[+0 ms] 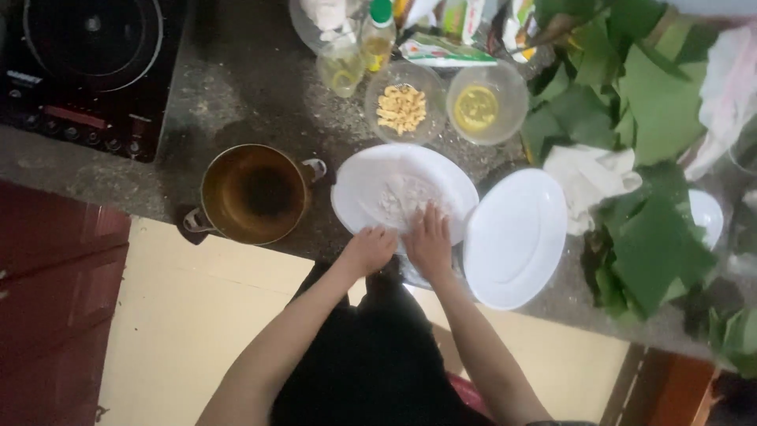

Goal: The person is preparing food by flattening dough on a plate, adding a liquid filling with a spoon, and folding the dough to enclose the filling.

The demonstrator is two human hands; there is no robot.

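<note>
My left hand [369, 248] is curled in a fist at the near rim of a white oval plate [359, 181]. A pale, doughy white mass [400, 197] lies on that plate. My right hand [428, 237] rests flat on the near edge of the mass, fingers spread and pointing away from me. Whether my left fist holds any of the dough is hidden. A second white oval plate [514, 237] lies empty just right of my right hand.
A brown metal pot [254, 193] sits left of the plates. Behind are a glass bowl of yellow pieces [402, 108], a glass bowl of oil [477, 106], bottles [377, 28] and a stove [87, 63]. Green leaves [646, 158] and a white cloth [587, 177] lie right.
</note>
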